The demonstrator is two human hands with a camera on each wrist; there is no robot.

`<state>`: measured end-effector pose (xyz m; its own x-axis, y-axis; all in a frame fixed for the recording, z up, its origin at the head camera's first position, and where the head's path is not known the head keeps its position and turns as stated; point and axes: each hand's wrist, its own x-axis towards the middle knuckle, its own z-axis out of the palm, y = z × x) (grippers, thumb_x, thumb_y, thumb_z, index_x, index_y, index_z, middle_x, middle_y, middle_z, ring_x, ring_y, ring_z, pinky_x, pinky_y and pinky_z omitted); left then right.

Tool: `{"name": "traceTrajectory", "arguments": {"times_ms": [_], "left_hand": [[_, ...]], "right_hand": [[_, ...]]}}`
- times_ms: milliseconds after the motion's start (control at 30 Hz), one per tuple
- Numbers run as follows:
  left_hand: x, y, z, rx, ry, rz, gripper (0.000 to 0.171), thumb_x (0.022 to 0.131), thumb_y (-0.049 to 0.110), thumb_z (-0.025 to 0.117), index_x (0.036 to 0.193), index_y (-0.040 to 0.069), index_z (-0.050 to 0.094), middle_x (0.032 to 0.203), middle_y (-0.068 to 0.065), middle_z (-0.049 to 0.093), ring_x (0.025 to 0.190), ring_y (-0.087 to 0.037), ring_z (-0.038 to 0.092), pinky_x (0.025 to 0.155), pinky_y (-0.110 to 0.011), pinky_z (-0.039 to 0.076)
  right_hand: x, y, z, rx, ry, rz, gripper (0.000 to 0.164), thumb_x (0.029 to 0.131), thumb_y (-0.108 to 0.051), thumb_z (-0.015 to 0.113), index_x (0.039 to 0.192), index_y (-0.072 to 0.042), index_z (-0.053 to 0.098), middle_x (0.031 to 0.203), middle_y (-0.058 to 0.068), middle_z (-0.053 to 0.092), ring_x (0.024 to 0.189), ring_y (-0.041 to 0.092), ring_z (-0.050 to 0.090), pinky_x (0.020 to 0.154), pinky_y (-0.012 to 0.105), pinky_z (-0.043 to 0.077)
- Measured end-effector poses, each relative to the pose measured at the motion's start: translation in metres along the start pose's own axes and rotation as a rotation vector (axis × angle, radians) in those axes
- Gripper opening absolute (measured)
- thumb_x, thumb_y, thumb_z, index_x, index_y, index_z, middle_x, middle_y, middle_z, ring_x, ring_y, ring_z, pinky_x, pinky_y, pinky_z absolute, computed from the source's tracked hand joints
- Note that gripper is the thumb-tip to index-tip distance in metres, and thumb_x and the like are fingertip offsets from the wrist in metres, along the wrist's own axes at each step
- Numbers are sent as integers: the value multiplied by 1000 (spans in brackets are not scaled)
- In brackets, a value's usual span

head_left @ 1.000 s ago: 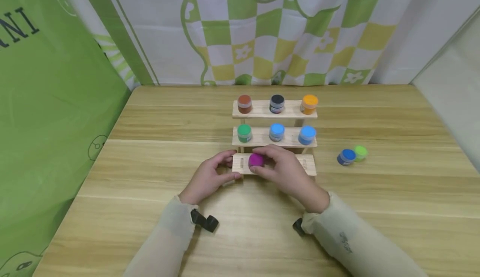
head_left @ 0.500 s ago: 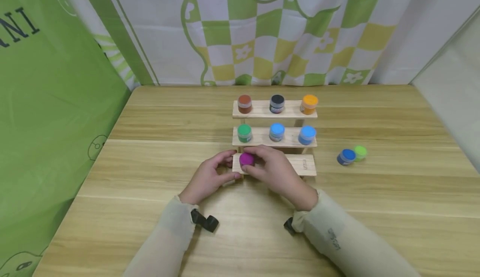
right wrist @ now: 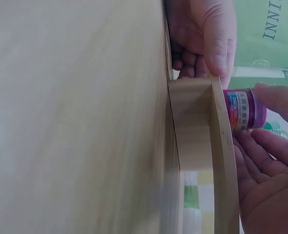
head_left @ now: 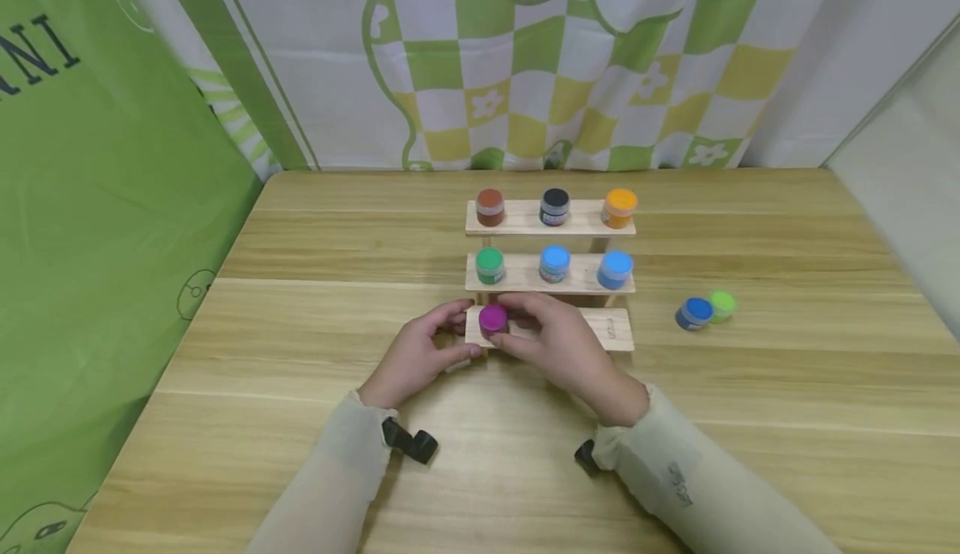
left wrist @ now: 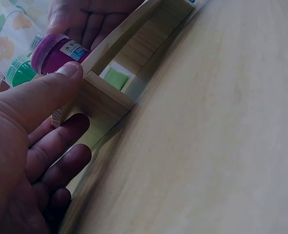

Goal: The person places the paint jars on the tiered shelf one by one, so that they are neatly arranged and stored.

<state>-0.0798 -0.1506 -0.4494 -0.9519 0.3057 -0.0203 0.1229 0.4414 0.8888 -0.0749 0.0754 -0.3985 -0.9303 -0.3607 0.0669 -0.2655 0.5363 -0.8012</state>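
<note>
A purple paint jar (head_left: 492, 319) stands upright near the left end of the bottom tier of a three-tier wooden rack (head_left: 621, 329). My right hand (head_left: 566, 346) is just right of it, thumb and fingers spread loosely about its side; the lid shows uncovered. In the right wrist view the jar (right wrist: 241, 109) sits between thumb and fingers, with little or no contact. My left hand (head_left: 416, 354) holds the rack's left end. The left wrist view shows its thumb (left wrist: 68, 73) on the shelf's edge, other fingers loosely curled below.
Green (head_left: 490, 265), light blue (head_left: 554, 263) and blue (head_left: 615, 269) jars stand on the middle tier. Above are brown (head_left: 490, 207), black (head_left: 554, 207) and orange (head_left: 619, 208) ones. Dark blue (head_left: 694, 313) and lime green (head_left: 722, 306) jars stand on the table at right.
The purple jar moved left along the bottom tier, then stopped. My right hand has since loosened and drawn slightly right, away from it. The left hand stays put.
</note>
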Motion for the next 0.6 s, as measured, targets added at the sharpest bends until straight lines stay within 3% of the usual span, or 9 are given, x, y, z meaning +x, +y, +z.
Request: {"name": "traceTrajectory", "arguments": {"times_ms": [333,600], "left_hand": [[1,-1,0,8,14,12,65,83,31,84,141,16,58,115,1,68,111,-18,61,106,-44,43],[1,-1,1,4,13,6,66,83,30,84,142,17,57,116,1,68,111,-18,61,106,-44,43]], "right_hand": [[-12,12,-12,23,26,37,45,89,-22,80,128,-6,65,125,8,67,113,24,66,97,38,52],[-26,23,-24,40,72,14,39,88,-16,79,123,-4,67,119,10,69,110,25,67,94,36,54]]}}
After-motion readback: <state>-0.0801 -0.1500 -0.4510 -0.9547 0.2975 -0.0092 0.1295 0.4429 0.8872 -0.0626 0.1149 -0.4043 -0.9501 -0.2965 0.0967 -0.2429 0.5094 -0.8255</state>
